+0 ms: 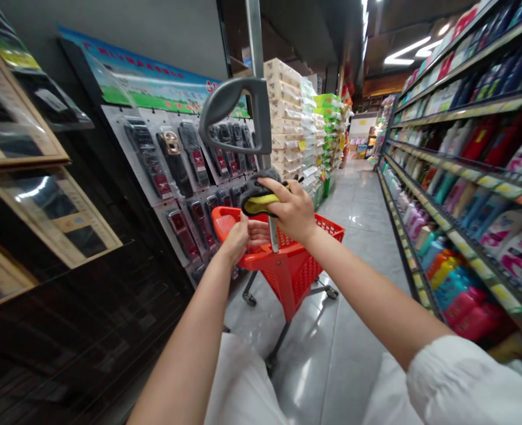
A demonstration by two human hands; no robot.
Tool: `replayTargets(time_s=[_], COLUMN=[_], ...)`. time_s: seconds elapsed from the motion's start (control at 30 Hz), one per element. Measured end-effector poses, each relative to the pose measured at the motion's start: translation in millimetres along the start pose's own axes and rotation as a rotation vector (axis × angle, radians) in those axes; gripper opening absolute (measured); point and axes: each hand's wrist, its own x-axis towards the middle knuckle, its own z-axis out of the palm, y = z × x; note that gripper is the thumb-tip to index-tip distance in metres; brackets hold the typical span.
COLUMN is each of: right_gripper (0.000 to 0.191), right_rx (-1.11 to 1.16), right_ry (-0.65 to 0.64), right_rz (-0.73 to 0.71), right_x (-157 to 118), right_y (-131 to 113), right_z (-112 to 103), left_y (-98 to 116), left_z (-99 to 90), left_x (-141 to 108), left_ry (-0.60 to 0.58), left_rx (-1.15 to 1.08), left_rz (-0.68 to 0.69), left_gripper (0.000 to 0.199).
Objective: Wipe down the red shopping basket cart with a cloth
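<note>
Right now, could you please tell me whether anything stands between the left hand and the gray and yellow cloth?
Nothing visible does: the left hand is open just below the cloth, which the right hand holds at the metal pole. The pole shows beside the left fingertips, not between.

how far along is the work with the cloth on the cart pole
Nothing shows as surely done: whether the handle has been wiped can't be told. In hand: the right hand holds the cloth at the pole, below the handle; the left hand is open nearby. Probably left: finishing the pole, since the cloth is at it.
</note>
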Motion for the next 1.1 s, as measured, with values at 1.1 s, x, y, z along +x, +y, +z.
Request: replayTargets(time_s=[1.1], right_gripper=[0.057], right_rx=[0.207], right_ry=[-0.041], right_rz=[0.811], right_x=[-170.4], right_y=[-99.4], right_z=[105.5], left_y=[2.1], left_z=[2.4], left_x=[4.0], left_ry=[-0.099], left_rx=[0.088], left_rz=[-0.021], left_gripper=[0.065])
